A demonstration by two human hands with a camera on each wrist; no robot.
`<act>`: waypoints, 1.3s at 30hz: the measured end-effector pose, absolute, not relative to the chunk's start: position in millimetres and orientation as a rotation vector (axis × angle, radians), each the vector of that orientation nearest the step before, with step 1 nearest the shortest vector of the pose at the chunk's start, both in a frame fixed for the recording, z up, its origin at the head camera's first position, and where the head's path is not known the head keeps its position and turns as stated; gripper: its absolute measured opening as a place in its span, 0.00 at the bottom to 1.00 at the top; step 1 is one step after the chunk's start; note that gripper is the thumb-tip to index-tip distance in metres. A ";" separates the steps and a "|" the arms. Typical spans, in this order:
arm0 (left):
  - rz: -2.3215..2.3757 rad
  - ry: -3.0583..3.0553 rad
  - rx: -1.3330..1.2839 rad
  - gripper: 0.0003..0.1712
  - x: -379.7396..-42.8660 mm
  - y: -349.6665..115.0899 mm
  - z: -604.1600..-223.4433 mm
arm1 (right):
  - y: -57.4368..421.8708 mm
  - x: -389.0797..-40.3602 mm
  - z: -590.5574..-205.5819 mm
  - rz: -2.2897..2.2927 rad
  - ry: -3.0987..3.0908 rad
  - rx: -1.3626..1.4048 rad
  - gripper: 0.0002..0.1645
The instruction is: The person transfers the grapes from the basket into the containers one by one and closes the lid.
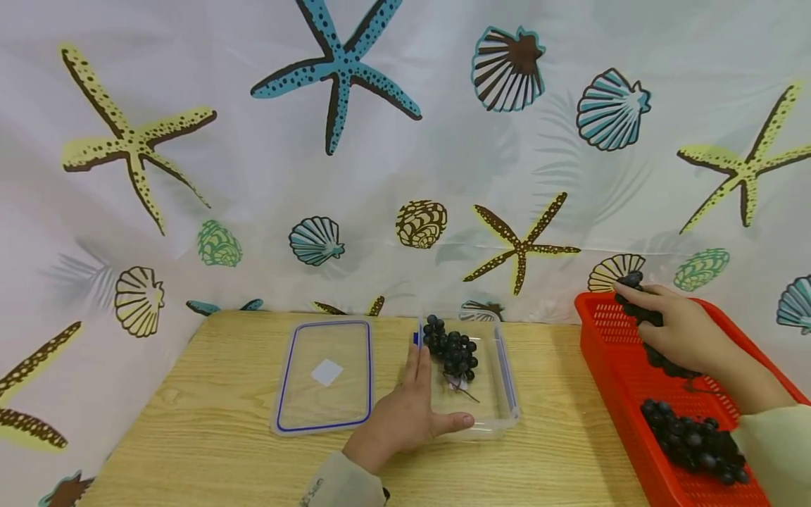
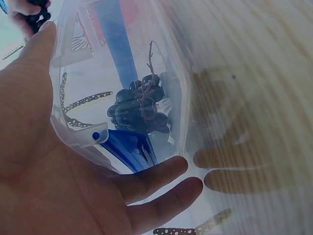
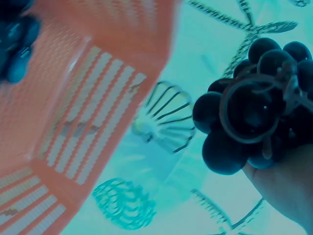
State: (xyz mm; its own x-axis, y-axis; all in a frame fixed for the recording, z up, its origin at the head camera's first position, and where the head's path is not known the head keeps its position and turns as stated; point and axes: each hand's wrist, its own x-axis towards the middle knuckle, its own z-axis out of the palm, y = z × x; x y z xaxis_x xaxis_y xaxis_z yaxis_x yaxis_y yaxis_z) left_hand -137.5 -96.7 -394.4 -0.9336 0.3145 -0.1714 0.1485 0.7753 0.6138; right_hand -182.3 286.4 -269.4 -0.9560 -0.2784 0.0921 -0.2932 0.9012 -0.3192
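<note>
My left hand (image 1: pixel 405 415) lies against the left side of a clear plastic container (image 1: pixel 500 415), fingers straight and thumb stretched along its front edge. Inside the container, toward its left, is a bunch of dark grapes (image 1: pixel 453 352) with a thin stem; the left wrist view shows these grapes (image 2: pixel 134 110) through the clear wall. My right hand (image 1: pixel 687 327) holds another bunch of dark grapes (image 1: pixel 659 359) over the red basket (image 1: pixel 598 380). Close up in the right wrist view, the held grapes (image 3: pixel 252 110) show a curled stem. A further grape bunch (image 1: pixel 693 443) lies in the basket.
A clear lid (image 1: pixel 361 373) with a blue seal lies flat on the wooden table (image 1: pixel 209 401), left of the container. Behind the table hangs a white cloth (image 1: pixel 266 183) printed with starfish and shells. The basket's slotted wall (image 3: pixel 78 132) stands beside the right hand.
</note>
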 end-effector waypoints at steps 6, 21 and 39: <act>0.912 2.705 0.366 0.72 -136.8 -97.4 -392.5 | 260.3 -178.1 -257.1 0.589 -2.952 0.538 0.40; 0.912 2.711 0.355 0.73 -139.3 -94.9 -394.4 | 215.2 -184.5 -256.7 0.773 -2.855 0.674 0.41; 0.920 2.706 0.341 0.74 -139.2 -96.2 -394.5 | 130.6 -203.9 -288.4 0.942 -2.873 0.588 0.39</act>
State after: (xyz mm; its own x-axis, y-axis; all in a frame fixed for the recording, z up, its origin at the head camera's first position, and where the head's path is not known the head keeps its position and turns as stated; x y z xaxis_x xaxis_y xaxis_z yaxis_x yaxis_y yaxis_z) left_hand -139.2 -96.2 -394.5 -0.9378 0.3023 -0.1706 0.1358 0.7717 0.6213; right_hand -203.9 130.6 -288.4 -0.9254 -0.3368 0.1738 -0.3744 0.7404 -0.5582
